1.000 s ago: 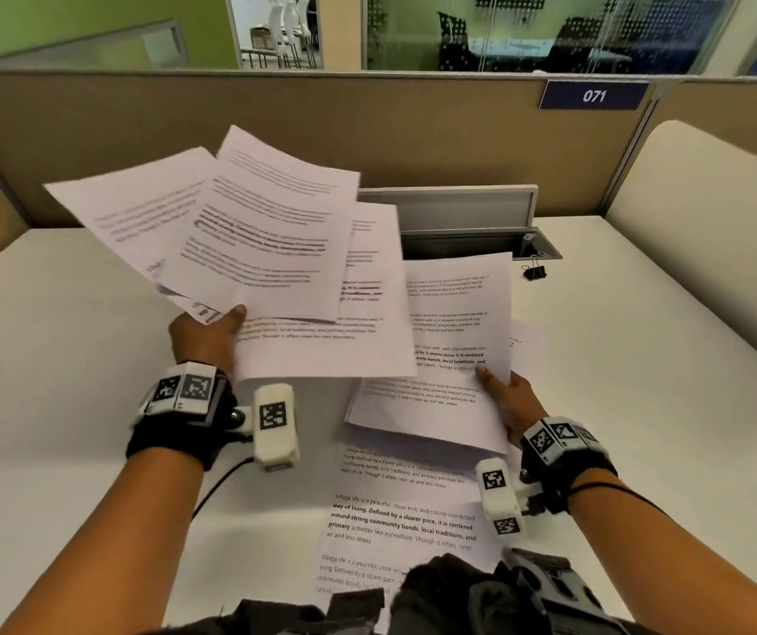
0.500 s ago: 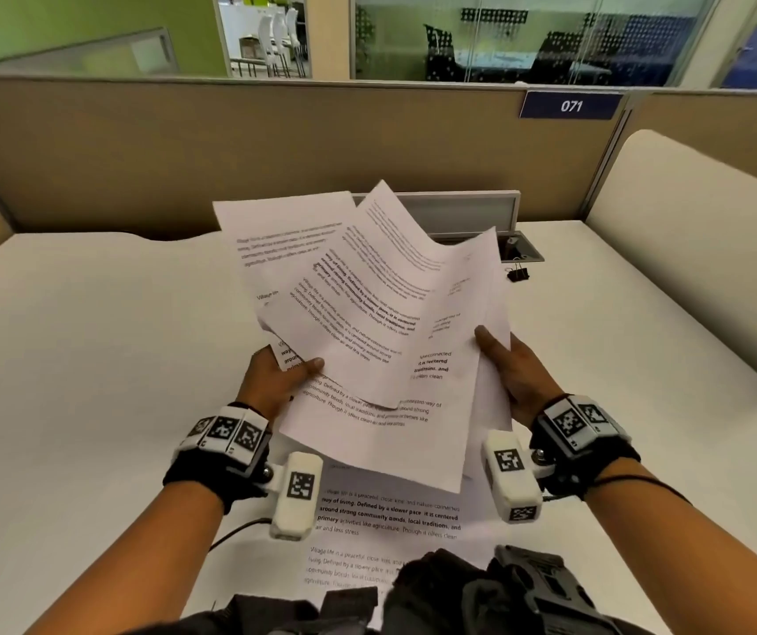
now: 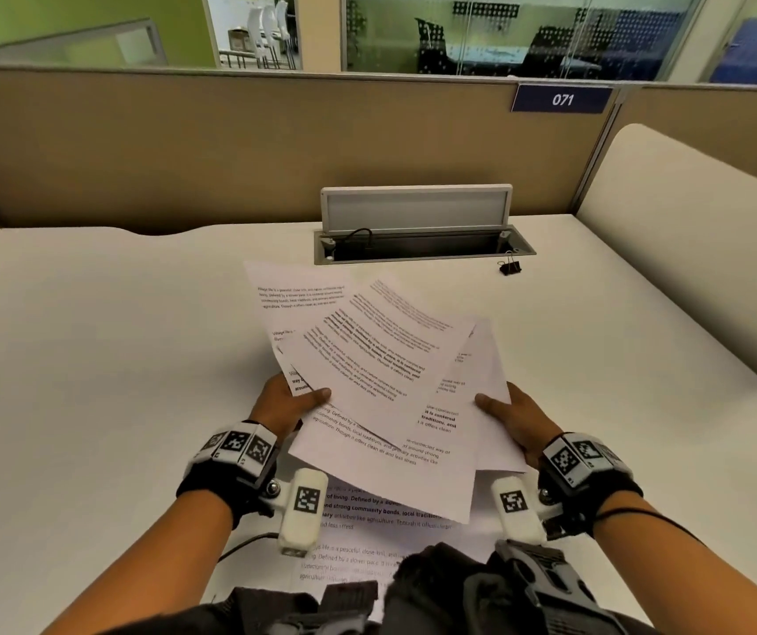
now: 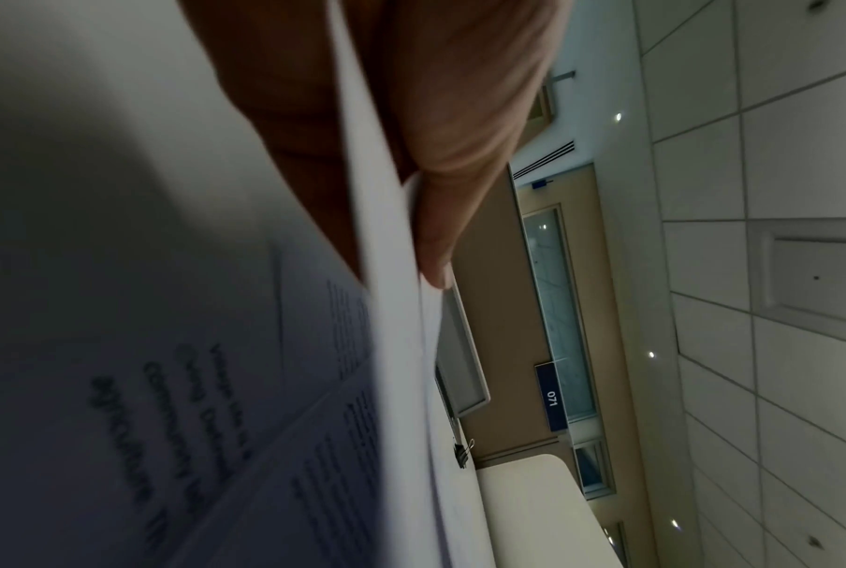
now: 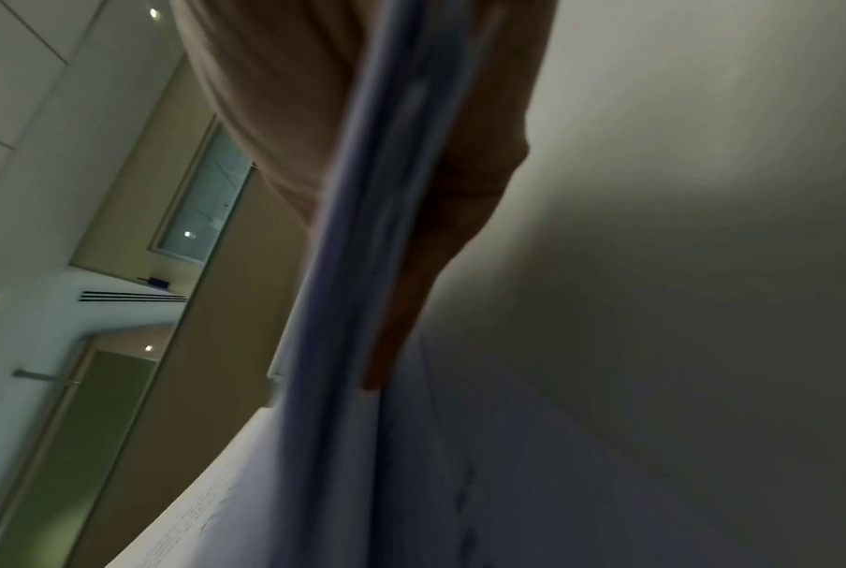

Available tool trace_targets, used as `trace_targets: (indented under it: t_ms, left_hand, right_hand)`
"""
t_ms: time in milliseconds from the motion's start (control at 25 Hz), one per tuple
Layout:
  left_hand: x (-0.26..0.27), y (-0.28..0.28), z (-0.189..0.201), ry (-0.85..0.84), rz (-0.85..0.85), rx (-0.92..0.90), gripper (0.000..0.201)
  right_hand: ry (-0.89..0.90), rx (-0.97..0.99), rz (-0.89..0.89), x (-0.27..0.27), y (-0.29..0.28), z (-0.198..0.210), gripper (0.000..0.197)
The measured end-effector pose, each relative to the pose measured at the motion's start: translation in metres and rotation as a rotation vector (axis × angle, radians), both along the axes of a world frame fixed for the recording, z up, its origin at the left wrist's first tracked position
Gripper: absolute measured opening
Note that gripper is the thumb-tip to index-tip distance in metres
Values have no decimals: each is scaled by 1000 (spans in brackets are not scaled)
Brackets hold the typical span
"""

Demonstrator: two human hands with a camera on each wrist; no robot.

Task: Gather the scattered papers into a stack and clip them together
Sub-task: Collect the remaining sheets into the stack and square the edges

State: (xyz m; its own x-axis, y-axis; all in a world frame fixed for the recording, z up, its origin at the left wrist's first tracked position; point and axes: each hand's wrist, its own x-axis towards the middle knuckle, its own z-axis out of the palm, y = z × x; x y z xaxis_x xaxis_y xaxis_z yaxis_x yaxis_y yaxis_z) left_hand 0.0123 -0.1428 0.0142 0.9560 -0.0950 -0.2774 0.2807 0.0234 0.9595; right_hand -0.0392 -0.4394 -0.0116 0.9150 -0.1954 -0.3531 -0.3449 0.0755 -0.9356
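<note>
Papers [image 3: 390,387] sit at the centre of the head frame, fanned and misaligned, raised above the desk [image 3: 92,359]. My left hand [image 3: 285,405] pinches their left edge, thumb on top; the left wrist view shows the sheets [image 4: 382,269] clamped between thumb and fingers. My right hand [image 3: 516,417] grips the right edge the same way, thumb on top; the right wrist view shows the paper edges [image 5: 362,269] between thumb and fingers. One more printed sheet [image 3: 367,533] lies flat on the desk at lower centre, under the held bundle. I see the black binder clip [image 3: 510,267] upper right of centre, just beside the open cable tray [image 3: 422,249], well apart from both hands.
</note>
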Motion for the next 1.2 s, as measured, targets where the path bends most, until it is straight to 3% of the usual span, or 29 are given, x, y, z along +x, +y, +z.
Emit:
trace_targets:
  t_ms: [80, 280, 520, 680, 840, 960, 1200]
  left_hand:
    - [0, -2, -2, 0, 12, -33, 36]
    - [10, 7, -2, -23, 135, -43, 35]
    - [19, 20, 16, -3, -20, -17, 29]
    - [22, 28, 26, -65, -105, -45, 26]
    - [18, 37, 26, -60, -131, -101, 28]
    - [16, 40, 22, -23, -161, -93, 26]
    - [22, 44, 24, -42, -80, -15, 31]
  right_hand:
    - [17, -79, 22, -1, -2, -5, 62]
    - [-86, -73, -33, -6, -6, -2, 50]
    - [-232, 136, -15, -8, -7, 13, 45]
    - [-267, 132, -13, -7, -5, 14, 103]
    - [-308, 154, -36, -4, -6, 14, 112]
    - [-325, 181, -12, -3, -4, 16, 108]
    - [-371, 274, -1, -7, -5, 23, 76]
